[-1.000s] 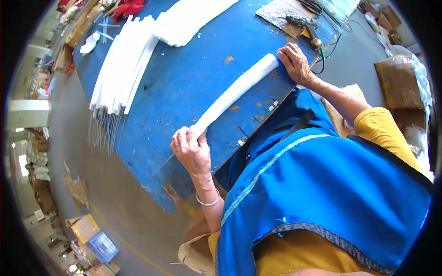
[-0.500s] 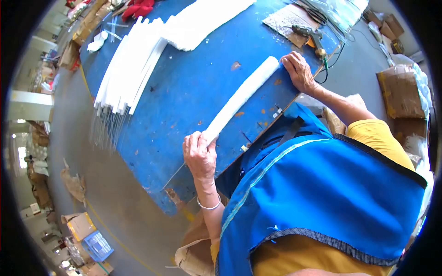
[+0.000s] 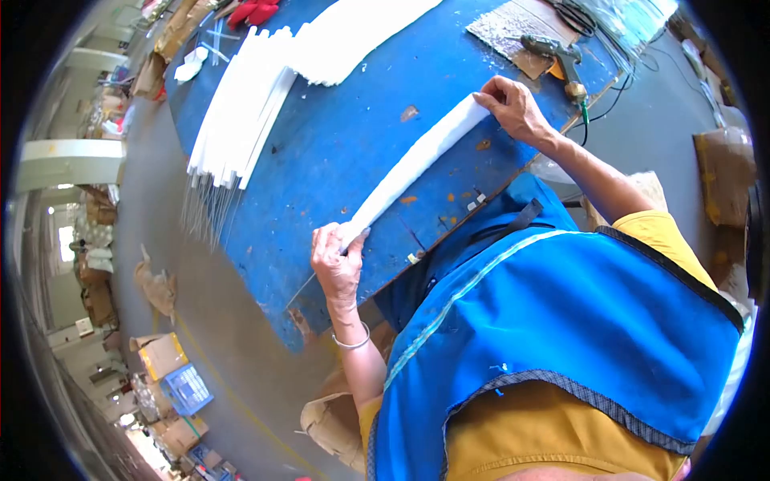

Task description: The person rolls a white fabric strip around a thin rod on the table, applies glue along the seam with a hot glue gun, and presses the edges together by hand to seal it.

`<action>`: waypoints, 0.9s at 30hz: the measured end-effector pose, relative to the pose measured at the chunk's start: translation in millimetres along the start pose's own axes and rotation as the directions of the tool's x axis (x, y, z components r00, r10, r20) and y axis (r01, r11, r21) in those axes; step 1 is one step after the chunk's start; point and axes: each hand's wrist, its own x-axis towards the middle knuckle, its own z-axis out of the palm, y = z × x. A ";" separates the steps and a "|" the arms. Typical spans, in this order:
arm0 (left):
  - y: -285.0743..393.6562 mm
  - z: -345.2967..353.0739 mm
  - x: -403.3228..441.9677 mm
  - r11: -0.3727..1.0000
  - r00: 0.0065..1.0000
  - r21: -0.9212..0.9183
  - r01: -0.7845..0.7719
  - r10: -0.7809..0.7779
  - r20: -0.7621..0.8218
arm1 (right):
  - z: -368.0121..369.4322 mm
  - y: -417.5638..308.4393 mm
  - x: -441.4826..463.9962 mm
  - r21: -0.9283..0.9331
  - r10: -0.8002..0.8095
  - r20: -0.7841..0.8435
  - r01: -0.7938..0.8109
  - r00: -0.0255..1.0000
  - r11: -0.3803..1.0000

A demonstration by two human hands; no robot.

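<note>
A long white roll of fluffy wadding [image 3: 419, 168] lies slantwise over the blue table. My left hand [image 3: 337, 263] is closed round its narrow lower end, and a thin wire [image 3: 301, 291] sticks out below that hand towards the table corner. At the thicker upper end my right hand [image 3: 517, 112] pinches the wadding's edge between thumb and fingers. Beyond the roll lie a bundle of white wrapped sticks [image 3: 241, 112] with bare wire ends and a sheet of white wadding [image 3: 353, 40].
A glue gun [image 3: 561, 64] with a cable lies by a speckled board [image 3: 513, 36] at the far right of the blue table [image 3: 321, 152]. Red items [image 3: 253, 12] sit at the back left. Cardboard boxes [image 3: 163, 354] and a blue crate [image 3: 187, 389] stand on the floor.
My right hand has gone from resting at the roll's upper end to pinching its edge. My left hand stays on the lower end. The whole view has shifted slightly.
</note>
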 end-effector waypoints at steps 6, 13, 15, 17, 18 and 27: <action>37.3 2.4 19.8 0.985 0.988 -0.095 0.147 -0.143 0.053 | -5.9 -1.1 54.1 -0.184 -0.348 -0.099 0.326 0.932 0.927; 31.3 21.2 9.0 0.999 0.999 0.032 0.033 -0.034 0.028 | 27.1 32.1 79.8 -0.463 -0.519 -0.073 0.432 0.852 0.774; 27.3 22.1 2.6 0.998 1.000 0.055 0.021 -0.019 -0.024 | 27.0 33.6 79.0 -0.427 -0.494 -0.066 0.422 0.867 0.799; 30.0 20.8 -2.2 0.996 0.995 0.044 0.073 -0.069 -0.071 | 28.4 30.9 77.7 -0.423 -0.450 -0.078 0.379 0.889 0.823; 31.1 20.8 -3.7 0.994 0.991 0.036 0.098 -0.095 -0.097 | 28.9 29.8 77.7 -0.422 -0.430 -0.083 0.359 0.899 0.832; 20.3 22.2 -7.1 0.992 0.993 0.090 0.093 -0.086 -0.081 | 29.6 34.1 83.6 -0.354 -0.363 -0.036 0.328 0.931 0.876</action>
